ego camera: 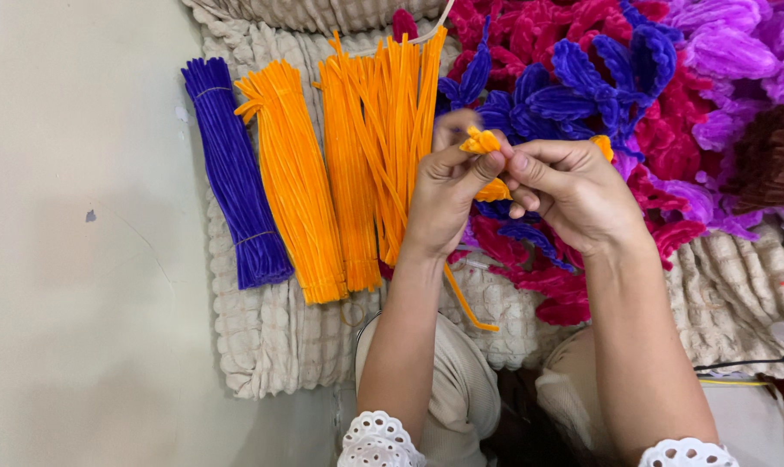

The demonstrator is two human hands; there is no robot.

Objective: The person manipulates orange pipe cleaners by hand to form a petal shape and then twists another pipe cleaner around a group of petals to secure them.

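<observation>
Nearest the camera, two forearms in white lace-edged cuffs rise from the person's lap and meet above a cream quilted mat point(262, 346). The left hand point(444, 203) and the right hand point(573, 195) are both clenched around a small folded orange pipe-cleaner piece point(483, 143), fingertips pinching its bent top from either side, while a loose orange tail point(470, 303) hangs down below the left wrist. The piece sits in the air between the hands, just in front of the pile beyond. To the left on the mat lie a purple pipe-cleaner bundle point(232, 173), tied with thin bands, then an orange bundle point(293, 182), then looser orange stems point(392, 130) fanned beside the left hand. Farther off is a heap of finished flowers point(582, 69) in blue, crimson and violet, with brown ones at the right edge. As a judgement, the pinch is narrow, so the springy fold could slip open, and the dangling tail might snag the loose stems and drag them. The mat rests on a pale, smooth floor point(81, 259); a black cable point(746, 363) crosses at right.
</observation>
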